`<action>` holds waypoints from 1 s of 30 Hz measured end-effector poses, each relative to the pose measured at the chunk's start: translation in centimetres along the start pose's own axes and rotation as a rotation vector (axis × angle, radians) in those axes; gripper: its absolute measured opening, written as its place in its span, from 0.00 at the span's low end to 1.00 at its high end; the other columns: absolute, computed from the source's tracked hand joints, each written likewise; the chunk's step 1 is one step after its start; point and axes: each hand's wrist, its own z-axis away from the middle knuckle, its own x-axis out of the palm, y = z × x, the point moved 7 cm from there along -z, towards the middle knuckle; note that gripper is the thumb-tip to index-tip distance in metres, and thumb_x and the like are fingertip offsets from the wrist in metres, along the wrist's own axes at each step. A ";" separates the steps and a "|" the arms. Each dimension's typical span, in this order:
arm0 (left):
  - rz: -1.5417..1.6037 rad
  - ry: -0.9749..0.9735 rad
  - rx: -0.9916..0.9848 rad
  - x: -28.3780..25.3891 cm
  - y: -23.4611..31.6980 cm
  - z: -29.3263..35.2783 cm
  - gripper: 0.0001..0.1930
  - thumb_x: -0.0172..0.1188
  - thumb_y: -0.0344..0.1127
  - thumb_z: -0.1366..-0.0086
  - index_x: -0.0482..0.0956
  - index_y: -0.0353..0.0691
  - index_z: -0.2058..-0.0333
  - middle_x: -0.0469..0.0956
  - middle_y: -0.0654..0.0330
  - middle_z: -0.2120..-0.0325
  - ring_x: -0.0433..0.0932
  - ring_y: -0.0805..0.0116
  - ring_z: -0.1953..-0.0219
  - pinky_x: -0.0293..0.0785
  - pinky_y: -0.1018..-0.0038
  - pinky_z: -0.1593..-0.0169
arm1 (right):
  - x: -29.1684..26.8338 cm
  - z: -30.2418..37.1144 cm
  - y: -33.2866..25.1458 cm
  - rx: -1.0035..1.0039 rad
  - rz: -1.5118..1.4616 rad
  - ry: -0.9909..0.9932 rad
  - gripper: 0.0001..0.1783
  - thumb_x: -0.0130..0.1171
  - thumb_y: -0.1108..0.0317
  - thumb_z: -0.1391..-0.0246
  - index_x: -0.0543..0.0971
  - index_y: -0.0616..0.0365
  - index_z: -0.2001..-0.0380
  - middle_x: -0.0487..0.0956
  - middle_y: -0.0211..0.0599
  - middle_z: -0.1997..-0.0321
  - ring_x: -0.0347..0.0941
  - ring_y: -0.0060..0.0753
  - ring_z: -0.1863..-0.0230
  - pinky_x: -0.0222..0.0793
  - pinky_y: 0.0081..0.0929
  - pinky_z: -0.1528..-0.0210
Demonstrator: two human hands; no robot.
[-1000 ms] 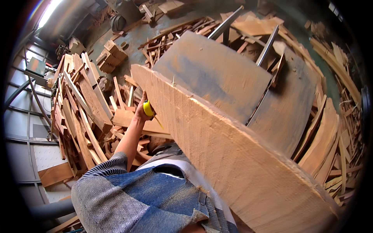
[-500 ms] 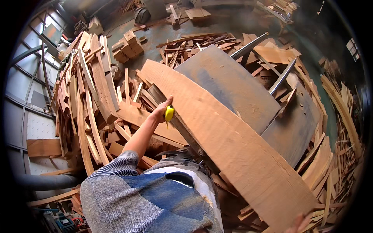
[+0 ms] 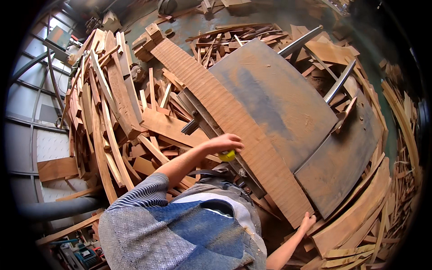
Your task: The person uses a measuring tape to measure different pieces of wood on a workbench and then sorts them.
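Note:
A long brown plank (image 3: 234,121) lies aslant over the grey flat-topped machine table (image 3: 279,90), its upper face ridged with fine cross marks. My left hand (image 3: 225,143) is closed round a yellow tape measure (image 3: 227,156) and rests against the plank's near long edge, about midway along. The tape measure shows only partly below the fingers. At the plank's near right end, my right hand (image 3: 308,222) grips the corner; its fingers partly hide behind the wood. A dark metal rail (image 3: 202,117) runs beside the plank on my side.
Long offcuts (image 3: 103,108) are heaped at the left, beside a metal-framed wall. Wide boards (image 3: 355,216) and thin strips lie at the right. Two shiny bars (image 3: 340,81) stick out past the table. Stacked blocks (image 3: 146,42) stand by the plank's far end.
The plank has shifted away from me and now shows a narrower, straighter face. My left hand has moved right and nearer along its edge. My right hand has come up to its end corner.

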 end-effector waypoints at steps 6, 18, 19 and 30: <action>0.201 -0.172 0.026 12.2 2.5 -0.5 0.35 0.60 0.39 0.35 0.62 0.27 0.34 0.75 0.47 0.42 0.73 0.62 0.40 0.68 0.71 0.37 | 2.5 16.1 -23.7 -0.389 -0.486 -0.468 0.27 0.62 0.59 0.36 0.73 0.63 0.40 0.77 0.43 0.42 0.76 0.38 0.46 0.73 0.29 0.46; 0.190 -0.085 0.318 16.0 1.8 -3.0 0.27 0.53 0.34 0.26 0.60 0.30 0.33 0.76 0.52 0.44 0.73 0.64 0.42 0.71 0.70 0.41 | 7.8 26.2 -31.2 0.039 -1.085 -1.152 0.43 0.58 0.55 0.35 0.51 0.49 0.24 0.59 0.41 0.26 0.60 0.42 0.29 0.59 0.42 0.30; 0.206 -0.090 0.282 15.7 1.4 -2.9 0.27 0.53 0.35 0.26 0.59 0.31 0.33 0.76 0.53 0.43 0.73 0.66 0.41 0.72 0.71 0.41 | 7.5 26.4 -30.9 0.048 -1.039 -1.189 0.42 0.58 0.57 0.36 0.52 0.50 0.24 0.61 0.41 0.28 0.62 0.41 0.31 0.60 0.40 0.31; 0.509 0.853 0.509 -30.5 1.1 0.7 0.06 0.57 0.33 0.29 0.70 0.38 0.62 0.78 0.52 0.67 0.85 0.58 0.68 0.88 0.61 0.61 | -9.0 12.5 0.2 -0.317 -0.040 -0.523 0.32 0.62 0.78 0.62 0.78 0.63 0.46 0.78 0.46 0.50 0.74 0.45 0.47 0.68 0.37 0.41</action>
